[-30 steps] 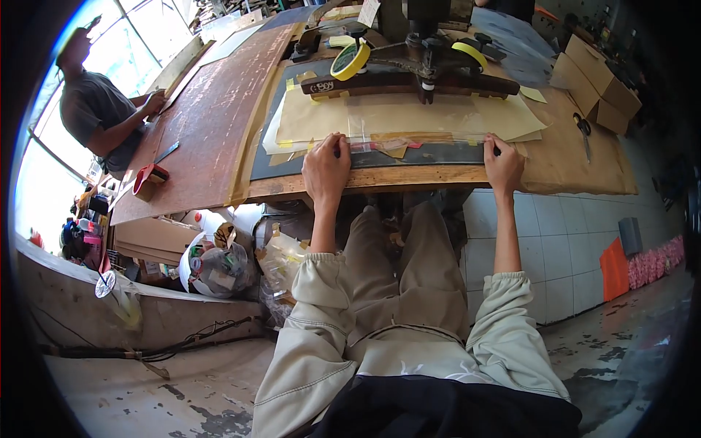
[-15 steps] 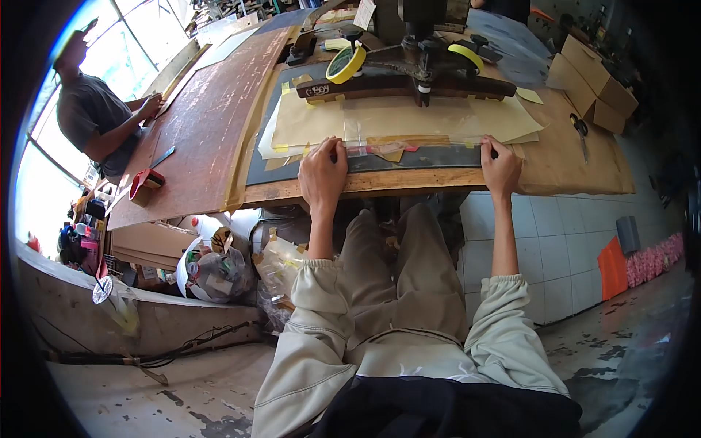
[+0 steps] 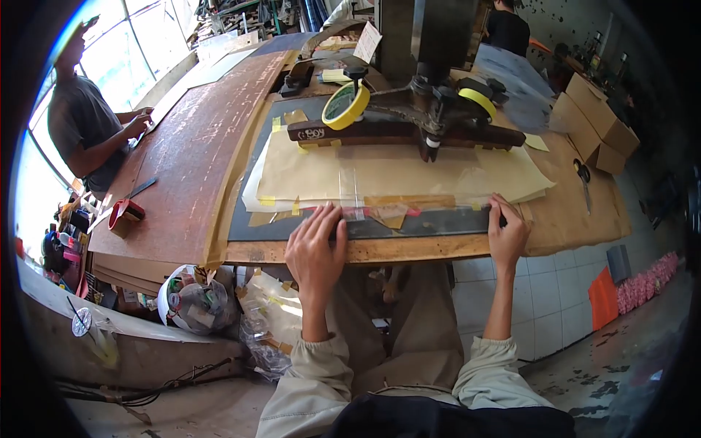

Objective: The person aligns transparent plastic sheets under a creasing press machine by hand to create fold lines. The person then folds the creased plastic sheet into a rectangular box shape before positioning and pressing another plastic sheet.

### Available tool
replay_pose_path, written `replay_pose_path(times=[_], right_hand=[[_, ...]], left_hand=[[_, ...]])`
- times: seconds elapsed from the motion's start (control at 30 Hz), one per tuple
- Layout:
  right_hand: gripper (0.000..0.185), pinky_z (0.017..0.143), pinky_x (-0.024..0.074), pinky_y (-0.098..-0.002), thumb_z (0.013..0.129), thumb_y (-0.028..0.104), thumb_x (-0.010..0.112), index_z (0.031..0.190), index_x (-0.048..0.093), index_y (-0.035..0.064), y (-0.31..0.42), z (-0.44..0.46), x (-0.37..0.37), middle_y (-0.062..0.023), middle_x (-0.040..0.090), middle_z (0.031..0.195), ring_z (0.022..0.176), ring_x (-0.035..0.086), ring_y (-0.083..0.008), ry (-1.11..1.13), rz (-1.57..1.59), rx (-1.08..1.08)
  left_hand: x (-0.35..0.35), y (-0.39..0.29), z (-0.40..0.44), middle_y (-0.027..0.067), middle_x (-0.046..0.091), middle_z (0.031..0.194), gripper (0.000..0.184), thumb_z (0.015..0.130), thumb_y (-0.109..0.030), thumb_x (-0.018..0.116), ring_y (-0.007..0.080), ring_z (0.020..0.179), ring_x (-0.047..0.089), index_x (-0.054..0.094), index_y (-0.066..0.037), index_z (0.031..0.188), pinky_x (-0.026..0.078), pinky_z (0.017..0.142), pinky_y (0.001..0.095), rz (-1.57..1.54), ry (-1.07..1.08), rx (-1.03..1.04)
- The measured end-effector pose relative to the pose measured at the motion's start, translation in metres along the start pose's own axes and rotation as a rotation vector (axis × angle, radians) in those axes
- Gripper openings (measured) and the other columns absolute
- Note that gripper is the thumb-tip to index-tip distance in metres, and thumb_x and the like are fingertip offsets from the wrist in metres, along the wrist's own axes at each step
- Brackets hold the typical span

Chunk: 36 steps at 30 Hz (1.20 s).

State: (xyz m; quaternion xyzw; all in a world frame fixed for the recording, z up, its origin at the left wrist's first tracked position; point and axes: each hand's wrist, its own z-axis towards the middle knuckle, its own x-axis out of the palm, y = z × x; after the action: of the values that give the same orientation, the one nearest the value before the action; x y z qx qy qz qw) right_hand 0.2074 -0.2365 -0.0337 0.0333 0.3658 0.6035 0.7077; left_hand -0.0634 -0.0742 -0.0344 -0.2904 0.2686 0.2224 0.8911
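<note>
My left hand (image 3: 317,244) lies with its fingers stretched out over the left end of a clear plastic strip (image 3: 475,201), near the front edge of a dark board (image 3: 431,228). At the strip's right end, my right hand (image 3: 509,232) is closed in a pinch on its edge. Brown tape (image 3: 409,200) and a reddish band run along the strip between my hands. Just behind it lie tan paper sheets (image 3: 409,175), under a dark press bar (image 3: 380,134). A yellow tape roll (image 3: 345,106) leans on the bar's left part.
Scissors (image 3: 582,182) lie at the right on brown paper. A red holder (image 3: 125,217) and a blade (image 3: 143,187) rest on the reddish-brown board (image 3: 182,175) at left, where a co-worker (image 3: 86,124) stands. Cardboard boxes (image 3: 595,120) stand at far right. Another person is behind the press.
My view has tilted up, so the table sits lower in the picture. My left hand has gone from a pinch to stretched fingers; my right hand still pinches.
</note>
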Motion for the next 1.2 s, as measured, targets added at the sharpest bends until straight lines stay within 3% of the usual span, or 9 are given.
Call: replay_pose_path(times=[0.53,0.57,0.67,0.77,0.9,1.0,1.03,1.13,1.2], right_hand=[[0.016,0.083,0.0538,-0.0345,0.088,0.003,0.058,0.093,0.072,-0.0046,0.000,-0.002,-0.001,-0.0155,0.073,0.093,0.093,0.071,-0.0299,0.032,0.001,0.048],[0.016,0.090,0.0508,-0.0369,0.088,0.006,0.061,0.095,0.072,-0.0032,0.003,-0.002,-0.005,-0.0177,0.071,0.105,0.103,0.068,-0.0311,0.125,-0.005,0.088],[0.019,0.099,0.0451,-0.0397,0.088,0.010,0.064,0.101,0.072,-0.0008,0.037,-0.016,-0.032,-0.0192,0.065,0.121,0.115,0.061,-0.0318,0.209,-0.529,-0.221],[0.024,0.103,0.0402,-0.0410,0.088,0.015,0.067,0.106,0.072,0.0008,0.058,-0.021,-0.071,-0.0195,0.060,0.130,0.122,0.056,-0.0324,0.394,-0.298,-0.083],[0.023,0.099,0.0434,-0.0401,0.088,0.015,0.066,0.105,0.073,0.0012,0.046,0.000,-0.088,-0.0187,0.063,0.126,0.115,0.060,-0.0337,0.388,-0.183,-0.006],[0.021,0.096,0.0451,-0.0412,0.088,0.013,0.065,0.104,0.073,0.0014,0.025,0.026,-0.064,-0.0177,0.065,0.122,0.109,0.062,-0.0339,0.414,-0.153,-0.064],[0.020,0.093,0.0465,-0.0403,0.089,0.015,0.064,0.101,0.073,0.0016,0.017,0.037,-0.049,-0.0171,0.066,0.119,0.105,0.063,-0.0333,0.417,-0.146,-0.162],[0.016,0.087,0.0483,-0.0391,0.086,0.014,0.065,0.093,0.072,0.0018,0.003,0.078,0.006,-0.0143,0.068,0.108,0.096,0.064,-0.0310,0.380,-0.128,-0.433],[0.014,0.084,0.0488,-0.0391,0.084,0.013,0.066,0.089,0.071,0.0018,-0.002,0.098,0.040,-0.0124,0.069,0.100,0.092,0.064,-0.0298,0.375,-0.106,-0.541]], left_hand=[[0.007,0.001,-0.015,0.0043,0.071,0.115,0.030,0.090,-0.023,0.054,0.0175,0.108,0.067,0.072,-0.011,0.111,0.047,0.095,0.0328,0.053,-0.094,0.037],[0.008,0.001,-0.016,0.0041,0.071,0.114,0.029,0.090,-0.023,0.054,0.0175,0.106,0.068,0.073,-0.011,0.110,0.047,0.095,0.0328,0.055,-0.103,0.034],[0.007,0.005,-0.017,0.0043,0.071,0.114,0.029,0.090,-0.023,0.055,0.0176,0.106,0.068,0.072,-0.011,0.109,0.048,0.094,0.0328,0.057,-0.102,0.056],[0.003,0.006,-0.015,0.0046,0.071,0.114,0.028,0.088,-0.020,0.058,0.0178,0.107,0.067,0.071,-0.010,0.111,0.048,0.094,0.0329,0.057,-0.079,0.081],[-0.007,0.009,-0.008,0.0061,0.072,0.109,0.023,0.088,-0.020,0.063,0.0203,0.097,0.070,0.071,-0.009,0.106,0.049,0.087,0.0339,0.003,-0.033,0.125],[-0.028,0.013,0.015,0.0077,0.072,0.102,0.018,0.087,-0.022,0.066,0.0233,0.083,0.070,0.070,-0.008,0.099,0.049,0.081,0.0352,-0.047,0.222,0.069],[-0.029,0.014,0.028,0.0083,0.072,0.096,0.019,0.087,-0.024,0.066,0.0253,0.071,0.067,0.068,-0.008,0.098,0.048,0.077,0.0358,-0.007,0.249,0.118],[-0.019,0.003,0.078,0.0082,0.072,0.101,0.022,0.089,-0.025,0.065,0.0238,0.082,0.068,0.067,-0.008,0.103,0.047,0.087,0.0370,0.141,0.279,0.374],[0.012,0.012,0.107,0.0074,0.070,0.111,0.024,0.089,-0.023,0.065,0.0226,0.097,0.067,0.067,-0.012,0.110,0.043,0.099,0.0418,0.129,0.244,0.609]])
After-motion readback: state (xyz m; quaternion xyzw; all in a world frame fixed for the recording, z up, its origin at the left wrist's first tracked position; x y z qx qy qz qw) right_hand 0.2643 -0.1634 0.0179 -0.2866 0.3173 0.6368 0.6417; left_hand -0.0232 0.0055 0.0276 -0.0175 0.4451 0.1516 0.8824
